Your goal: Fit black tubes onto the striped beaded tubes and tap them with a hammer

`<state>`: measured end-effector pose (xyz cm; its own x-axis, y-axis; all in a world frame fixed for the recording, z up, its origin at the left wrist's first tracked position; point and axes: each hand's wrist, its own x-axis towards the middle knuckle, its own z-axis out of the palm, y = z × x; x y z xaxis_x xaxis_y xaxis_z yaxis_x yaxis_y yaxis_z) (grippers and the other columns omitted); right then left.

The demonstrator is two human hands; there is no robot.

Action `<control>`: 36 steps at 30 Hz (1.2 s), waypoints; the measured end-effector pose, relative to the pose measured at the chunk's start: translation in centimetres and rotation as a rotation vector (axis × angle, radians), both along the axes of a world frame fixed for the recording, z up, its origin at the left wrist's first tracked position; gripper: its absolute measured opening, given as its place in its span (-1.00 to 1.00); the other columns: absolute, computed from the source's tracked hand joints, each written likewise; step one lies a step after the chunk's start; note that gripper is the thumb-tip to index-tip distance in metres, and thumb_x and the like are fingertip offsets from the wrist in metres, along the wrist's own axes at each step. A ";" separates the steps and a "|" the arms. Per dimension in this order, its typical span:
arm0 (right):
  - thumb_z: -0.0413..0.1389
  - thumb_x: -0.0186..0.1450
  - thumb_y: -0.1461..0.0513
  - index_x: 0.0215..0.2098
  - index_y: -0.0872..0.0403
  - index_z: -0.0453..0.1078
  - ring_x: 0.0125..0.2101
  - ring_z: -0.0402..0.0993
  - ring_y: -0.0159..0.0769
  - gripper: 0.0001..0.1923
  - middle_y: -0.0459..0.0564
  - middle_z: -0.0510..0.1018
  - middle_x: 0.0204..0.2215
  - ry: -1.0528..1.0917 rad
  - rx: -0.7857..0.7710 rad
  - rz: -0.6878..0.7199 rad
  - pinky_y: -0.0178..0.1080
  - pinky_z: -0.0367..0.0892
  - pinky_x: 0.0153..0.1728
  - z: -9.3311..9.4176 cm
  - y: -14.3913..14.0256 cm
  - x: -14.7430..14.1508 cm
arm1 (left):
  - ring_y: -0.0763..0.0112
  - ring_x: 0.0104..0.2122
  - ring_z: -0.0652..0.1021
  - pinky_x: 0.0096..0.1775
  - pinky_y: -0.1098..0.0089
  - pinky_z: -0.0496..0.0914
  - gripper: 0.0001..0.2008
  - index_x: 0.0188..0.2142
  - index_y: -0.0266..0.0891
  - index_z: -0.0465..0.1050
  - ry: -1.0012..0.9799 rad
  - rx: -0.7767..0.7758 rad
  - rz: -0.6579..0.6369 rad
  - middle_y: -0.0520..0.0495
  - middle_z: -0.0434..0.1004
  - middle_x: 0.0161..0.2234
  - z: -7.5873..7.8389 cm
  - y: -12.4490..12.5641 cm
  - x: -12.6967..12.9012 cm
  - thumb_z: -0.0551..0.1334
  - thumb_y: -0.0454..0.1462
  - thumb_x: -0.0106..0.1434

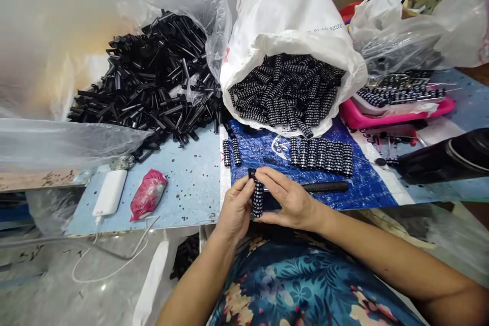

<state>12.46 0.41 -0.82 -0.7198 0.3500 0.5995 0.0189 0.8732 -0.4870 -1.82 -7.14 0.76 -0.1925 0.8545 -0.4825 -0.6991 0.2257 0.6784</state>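
Both hands are working at the near edge of the bench [191,188] — the left hand [234,210] and the right hand [291,199] are together grasping one black roller [257,197] with white dots, holding it upright between the fingertips, each grip clenched on its sides. Just beyond, a row of like rollers [321,155] is lying side by side on a blue sheet [367,188], with a black rod [324,187] beside the right hand. A white sack [282,10] of rollers is lying open behind — a heap of black sticks [153,76] sitting to its left. A white power bank [110,192] and a red pouch [148,194] are resting well apart, leftward.
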 end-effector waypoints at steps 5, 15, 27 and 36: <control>0.25 0.31 0.04 0.42 0.29 -0.12 0.25 0.17 0.05 -0.05 0.40 0.17 0.23 -0.056 0.002 -0.012 -0.01 0.27 0.23 -0.1 -0.4 1.2 | 0.32 -0.32 0.58 -0.27 0.39 0.44 -0.59 -0.15 -0.31 0.60 -0.013 -0.062 -0.275 -0.18 0.59 -0.29 0.3 0.0 -2.2 0.47 -0.12 0.06; 0.18 0.33 -0.07 0.38 0.25 -0.03 0.25 0.13 0.10 -0.11 0.33 0.24 0.22 -0.276 -0.013 -0.124 0.11 0.19 0.22 -0.7 0.6 4.9 | 0.36 -0.36 0.56 -0.20 0.32 0.44 -0.59 -0.20 -0.23 0.54 0.339 -0.028 -0.171 -0.05 0.58 -0.31 -1.9 0.1 -2.2 0.48 -0.08 0.01; -0.01 0.45 0.35 0.04 0.19 0.30 -0.35 0.39 -0.31 -0.79 0.04 0.43 -0.30 -0.239 0.003 -0.282 -0.26 0.35 -0.29 0.0 0.6 5.0 | 0.44 -0.49 0.32 -0.42 0.36 0.12 -0.65 -0.42 -0.23 0.37 1.299 -0.236 -0.679 0.09 0.31 -0.52 -3.4 2.4 -6.9 0.46 -0.09 0.01; -0.06 0.47 0.29 0.02 0.15 0.32 -0.39 0.38 -0.30 -0.79 0.03 0.45 -0.35 -0.225 0.032 -0.092 -0.25 0.30 -0.40 0.3 0.3 3.2 | 0.48 -0.52 0.25 -0.45 0.41 0.07 -0.54 -0.49 -0.23 0.28 1.151 -0.183 -0.745 0.11 0.28 -0.56 -4.6 3.6 -8.4 0.50 -0.06 -0.14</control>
